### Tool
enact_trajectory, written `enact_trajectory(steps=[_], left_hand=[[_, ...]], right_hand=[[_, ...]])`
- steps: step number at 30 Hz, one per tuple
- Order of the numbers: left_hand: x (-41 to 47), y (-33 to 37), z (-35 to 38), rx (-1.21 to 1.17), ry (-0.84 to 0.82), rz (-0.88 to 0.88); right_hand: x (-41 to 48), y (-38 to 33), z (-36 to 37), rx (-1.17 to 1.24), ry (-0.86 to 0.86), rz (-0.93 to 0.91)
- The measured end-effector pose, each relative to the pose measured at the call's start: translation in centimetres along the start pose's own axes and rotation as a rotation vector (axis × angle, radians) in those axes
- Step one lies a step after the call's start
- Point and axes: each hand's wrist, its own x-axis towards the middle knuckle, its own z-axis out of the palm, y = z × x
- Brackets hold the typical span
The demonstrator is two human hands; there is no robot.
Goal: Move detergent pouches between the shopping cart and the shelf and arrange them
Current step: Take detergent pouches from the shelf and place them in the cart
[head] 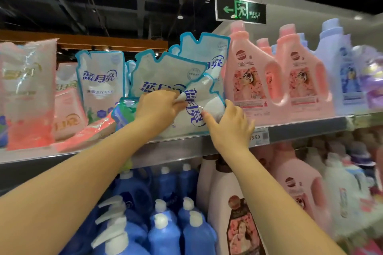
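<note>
Front pouch: The front pouch (198,93), a white detergent refill edged in bright blue with large blue Chinese lettering down its face, stands crumpled and leaning on the shelf (310,128), caught between both hands.
Left hand: The left hand (159,109) reaches up with fingers curled, pinching the pouch's upper left part beside the lettering.
Right hand: The right hand (230,126) lies against the pouch's lower right corner, thumb on the glossy front, fingers fairly straight and spread along the blue edge.
Above the left hand: More white pouches (165,72) with the same blue trim tilt at odd angles behind the front one.
Left of the left hand: An upright pouch (101,80) of the same kind stands near; further out, blurred pink pouches (29,93) stand and lie flat.
Right of the right hand: Pink jugs (252,80) with handles line the same shelf, the nearest just beside the front pouch.
Beside the right hand: A price tag (257,136) sits on the shelf rail.
Below the arms: Blue bottles (165,223) with white caps fill the lower level.
Overhead: A green exit sign (240,9) hangs above the right hand.
</note>
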Motion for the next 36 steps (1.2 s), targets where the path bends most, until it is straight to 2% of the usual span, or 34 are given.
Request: enact_trajectory(steps=[4, 9, 12, 18, 21, 25, 30, 33, 36], left_hand=[[0.9, -0.5, -1.6, -0.115, 0.14, -0.007], [1.6, 1.2, -5.2, -0.247, 0.391, -0.004], [1.0, 3.5, -6.9, -0.328, 0.416, -0.024], [-1.9, 8.0, -9.2, -0.429, 0.4, -0.008], [-3.5, 9.9, -10.2, -0.469, 0.354, -0.041], [-5.9, 12.4, -12.0, -0.637, 0.324, -0.236], [-9.7, 16.1, -14.0, -0.81, 0.234, -0.323], [-12.3, 18.0, -14.7, -0.968, 0.181, -0.407], [-15.7, 20.6, -15.3, -1.133, 0.14, -0.472]], right_hand=[[-1.3, -0.2, -0.7, 0.167, 0.134, -0.129], [-2.8, -3.5, -3.5, 0.604, 0.183, -0.208], [-4.2, -5.5, -5.2, 0.736, 0.171, -0.234], [-7.7, -4.6, -7.6, 0.976, 0.085, -0.12], [-9.4, -3.8, -9.3, 0.986, 0.081, -0.085], [-11.4, -3.3, -12.2, 0.885, 0.154, -0.131], [-15.1, -1.7, -16.5, 0.847, 0.176, -0.15], [-19.4, -0.6, -18.7, 0.769, 0.212, -0.071], [-24.9, 0.8, -20.3, 0.805, 0.146, 0.115]])
